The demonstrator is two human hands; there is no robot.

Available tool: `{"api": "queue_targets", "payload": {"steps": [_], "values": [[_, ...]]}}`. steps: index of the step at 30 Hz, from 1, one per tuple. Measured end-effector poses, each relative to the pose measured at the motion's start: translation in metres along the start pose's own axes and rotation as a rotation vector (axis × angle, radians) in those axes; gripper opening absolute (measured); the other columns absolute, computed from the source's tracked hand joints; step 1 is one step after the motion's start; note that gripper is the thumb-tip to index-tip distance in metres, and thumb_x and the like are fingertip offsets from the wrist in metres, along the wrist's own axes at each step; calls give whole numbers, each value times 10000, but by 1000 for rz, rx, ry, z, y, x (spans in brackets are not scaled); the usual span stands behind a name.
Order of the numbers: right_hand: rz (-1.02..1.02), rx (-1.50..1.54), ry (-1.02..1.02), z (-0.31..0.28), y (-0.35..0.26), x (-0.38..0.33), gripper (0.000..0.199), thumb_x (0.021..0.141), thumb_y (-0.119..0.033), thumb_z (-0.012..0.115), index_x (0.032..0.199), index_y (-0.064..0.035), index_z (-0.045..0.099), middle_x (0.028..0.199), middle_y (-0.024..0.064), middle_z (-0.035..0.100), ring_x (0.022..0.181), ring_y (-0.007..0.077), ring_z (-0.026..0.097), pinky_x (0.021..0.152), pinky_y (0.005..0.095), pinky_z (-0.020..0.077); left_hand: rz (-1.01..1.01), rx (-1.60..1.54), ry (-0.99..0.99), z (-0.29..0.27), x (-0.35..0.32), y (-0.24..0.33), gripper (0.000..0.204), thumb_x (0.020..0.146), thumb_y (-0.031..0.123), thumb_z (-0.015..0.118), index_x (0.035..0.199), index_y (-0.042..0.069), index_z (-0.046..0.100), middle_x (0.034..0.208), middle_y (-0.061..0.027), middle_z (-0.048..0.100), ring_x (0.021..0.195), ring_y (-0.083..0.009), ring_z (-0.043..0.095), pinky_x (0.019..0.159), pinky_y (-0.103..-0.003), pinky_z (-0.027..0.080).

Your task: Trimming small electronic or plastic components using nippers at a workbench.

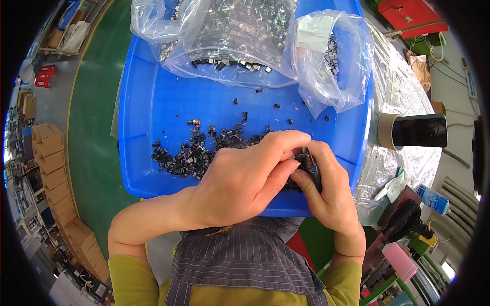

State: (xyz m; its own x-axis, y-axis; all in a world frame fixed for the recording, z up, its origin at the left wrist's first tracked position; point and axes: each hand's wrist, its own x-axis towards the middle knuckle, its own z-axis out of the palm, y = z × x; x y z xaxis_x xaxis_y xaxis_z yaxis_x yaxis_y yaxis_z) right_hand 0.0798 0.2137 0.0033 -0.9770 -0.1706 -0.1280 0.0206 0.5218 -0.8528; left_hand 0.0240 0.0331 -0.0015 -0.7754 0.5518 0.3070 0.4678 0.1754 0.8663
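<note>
At right of centre in the frame, the right hand (333, 186) holds a small dark block (307, 160) between thumb and curled fingers, above the blue tray (133, 127). The left hand (240, 176) brings thumb and forefinger narrowly together beside it; whether they grip it I cannot tell. The step in hand seems close fingertip work on this block; the next move calls for steady, precise fingers.

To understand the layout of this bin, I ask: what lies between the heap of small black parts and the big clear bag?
In the head view, a few loose parts lie scattered in the blue bin between the heap and the bag.
</note>
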Motion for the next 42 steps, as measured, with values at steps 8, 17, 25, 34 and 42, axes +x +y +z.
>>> {"api": "queue_targets", "payload": {"steps": [8,17,25,34,42], "values": [[6,-1,6,-1,1,-2,363,823,-24,662,1156,1,518,1019,170,573,911,339,556,792,394,461,0,15,-15,1,1,1,381,838,-36,644,1206,11,553,828,-88,678,548,-99,605,489,-216,451],[8,-16,-13,0,5,-5,272,805,-11,673,1032,-6,523,871,146,568,810,340,561,705,393,455,-140,-184,-64,0,1,2,347,869,-34,583,1212,3,544,761,-66,666,616,-87,620,553,-226,472],[-18,-26,-44,0,-1,-3,217,805,-10,673,952,-21,513,784,151,587,709,361,596,613,402,469,-283,-330,-319,-20,11,2,297,872,-13,537,1168,-4,553,672,-8,590,603,-33,552,529,-190,399],[136,234,-199,-19,-7,0,201,861,-75,646,1013,-6,533,859,176,645,773,363,648,658,378,503,-385,-512,-254,-24,10,4,284,956,57,513,1223,3,434,787,-97,635,579,-73,526,529,-180,418],[29,260,-221,-15,4,-5,199,863,-75,636,1016,4,536,874,190,616,806,390,617,667,417,488,-381,-586,-228,-19,6,0,140,947,28,533,1041,34,429,864,-188,669,609,-135,628,504,-192,453]]}}
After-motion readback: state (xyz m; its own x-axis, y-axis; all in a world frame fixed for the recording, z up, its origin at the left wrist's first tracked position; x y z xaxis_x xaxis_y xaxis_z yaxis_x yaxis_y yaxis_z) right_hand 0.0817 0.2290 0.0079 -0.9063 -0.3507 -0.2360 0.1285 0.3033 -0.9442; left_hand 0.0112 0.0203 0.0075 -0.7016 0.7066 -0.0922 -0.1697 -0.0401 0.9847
